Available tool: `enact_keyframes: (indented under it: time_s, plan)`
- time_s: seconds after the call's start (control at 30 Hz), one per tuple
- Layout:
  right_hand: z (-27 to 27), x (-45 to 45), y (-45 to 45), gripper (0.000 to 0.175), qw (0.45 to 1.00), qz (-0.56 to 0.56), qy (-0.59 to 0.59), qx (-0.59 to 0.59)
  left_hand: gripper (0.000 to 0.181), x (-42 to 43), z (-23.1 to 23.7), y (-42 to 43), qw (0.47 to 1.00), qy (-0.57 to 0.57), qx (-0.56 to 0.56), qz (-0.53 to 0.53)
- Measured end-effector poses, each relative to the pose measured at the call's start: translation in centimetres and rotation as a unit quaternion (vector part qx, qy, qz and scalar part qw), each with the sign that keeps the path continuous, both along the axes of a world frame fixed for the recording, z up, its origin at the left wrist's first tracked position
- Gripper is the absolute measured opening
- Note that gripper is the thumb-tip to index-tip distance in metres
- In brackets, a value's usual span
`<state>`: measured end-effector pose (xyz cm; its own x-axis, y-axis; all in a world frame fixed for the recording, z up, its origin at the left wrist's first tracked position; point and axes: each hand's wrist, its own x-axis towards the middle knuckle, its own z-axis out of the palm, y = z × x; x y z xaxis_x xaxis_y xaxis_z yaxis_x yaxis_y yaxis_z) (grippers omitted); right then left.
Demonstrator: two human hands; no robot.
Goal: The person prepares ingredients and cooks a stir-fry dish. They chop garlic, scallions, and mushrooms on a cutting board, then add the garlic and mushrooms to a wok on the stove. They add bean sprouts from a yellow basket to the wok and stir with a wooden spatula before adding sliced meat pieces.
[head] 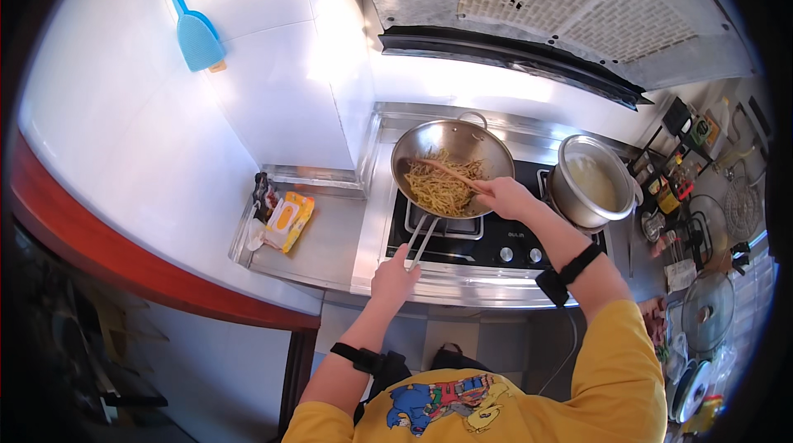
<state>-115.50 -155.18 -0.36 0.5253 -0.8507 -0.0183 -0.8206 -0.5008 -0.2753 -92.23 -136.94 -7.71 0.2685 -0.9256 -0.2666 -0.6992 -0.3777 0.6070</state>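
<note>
My left hand [395, 277] grips the long metal handle [424, 241] of a stainless-steel wok [495, 144]. The wok rests over the left burner of a black gas stove [458, 251]. Inside it lies a heap of yellowish-brown shredded food [437, 189], perhaps noodles or potato strips. In my right hand [505, 196] is a wooden spatula [447, 170], slanted across the wok with its far end among the shreds. The spatula's tip is partly hidden by the food.
A metal pot [591, 182] of cloudy liquid stands on the right burner. Left on the counter is a yellow wipes pack [288, 220]. A range hood [545, 15] overhangs the stove. Bottles [669, 198] crowd a rack at right, near a glass lid [707, 313]. A blue fly swatter [198, 40] hangs left.
</note>
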Motion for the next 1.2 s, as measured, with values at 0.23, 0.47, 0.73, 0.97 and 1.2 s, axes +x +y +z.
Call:
enact_keyframes:
  time_s: [0.23,0.47,0.73,0.97,1.2]
  plan:
    - [12.3,-5.1,3.8,0.025,0.980,0.061,0.138,-0.130,0.063,-0.4,0.7,-0.1,1.000,-0.001,-0.004,-0.001]
    - [11.8,-2.3,6.0,0.021,0.972,0.064,0.223,0.038,0.062,-0.4,0.0,-0.1,0.999,-0.027,-0.028,-0.013]
    - [3.4,-4.9,2.5,0.026,0.995,-0.058,0.078,-0.016,0.061,-0.6,-1.2,0.4,0.998,-0.023,-0.058,0.014]
    - [0.3,-3.2,1.6,0.035,0.994,-0.008,0.103,-0.036,0.062,-0.9,0.0,0.1,1.000,0.011,-0.008,0.017]
    - [8.3,-7.1,3.5,0.028,0.994,0.055,0.094,-0.008,0.061,-0.5,0.0,0.6,0.999,0.009,-0.010,0.046]
